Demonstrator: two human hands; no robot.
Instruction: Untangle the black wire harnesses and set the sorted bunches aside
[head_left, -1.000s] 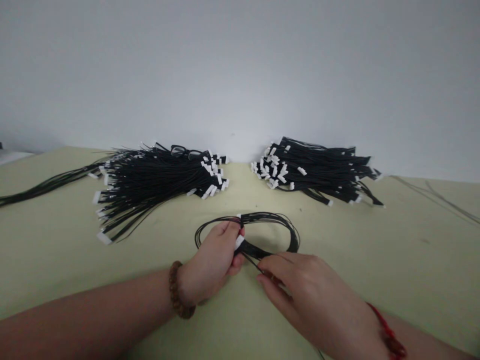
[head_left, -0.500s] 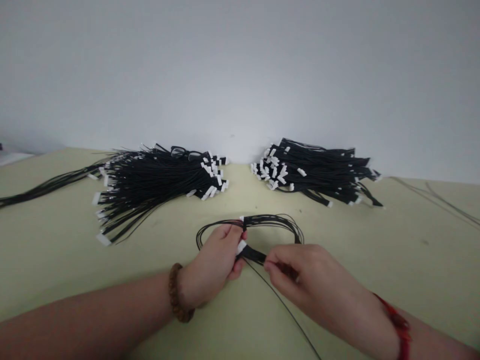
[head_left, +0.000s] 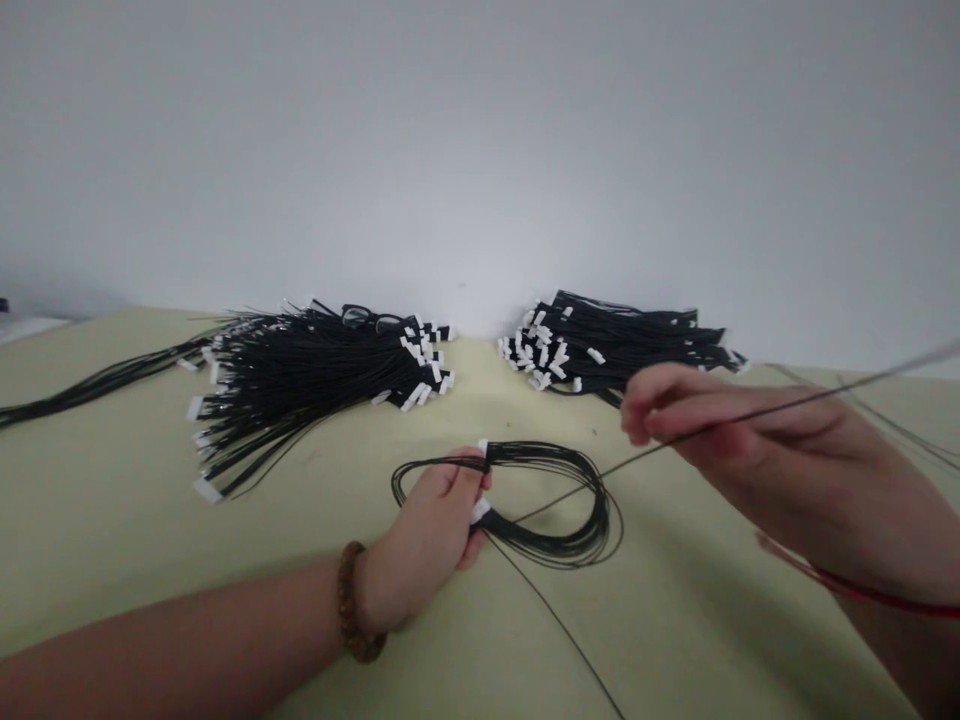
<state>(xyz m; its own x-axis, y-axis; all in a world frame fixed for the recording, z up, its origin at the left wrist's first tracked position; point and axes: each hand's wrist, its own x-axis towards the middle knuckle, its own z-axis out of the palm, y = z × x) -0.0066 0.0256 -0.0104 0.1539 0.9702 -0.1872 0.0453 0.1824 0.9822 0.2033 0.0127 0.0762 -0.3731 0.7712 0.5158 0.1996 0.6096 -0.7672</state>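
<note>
My left hand [head_left: 431, 530] is closed on a coiled bundle of thin black wires [head_left: 559, 500] with white connectors, pinning it to the yellow-green table [head_left: 150, 560]. A wooden bead bracelet [head_left: 351, 605] sits on that wrist. My right hand [head_left: 739, 430] is raised above the table to the right, fingers pinched on a single thin black wire [head_left: 592, 478] that runs taut from the coil up through the fingers and off to the right. A red cord [head_left: 847, 585] hangs at the right wrist.
Two heaps of black wires with white connectors lie at the back by the white wall: a large one [head_left: 315, 370] at left and a smaller one [head_left: 615, 345] at centre right. More loose wires [head_left: 90, 385] trail to the far left, and another strand runs toward the front edge.
My right hand has left the coil and swung up and to the right, drawing one wire out taut. The left hand has stayed on the coil.
</note>
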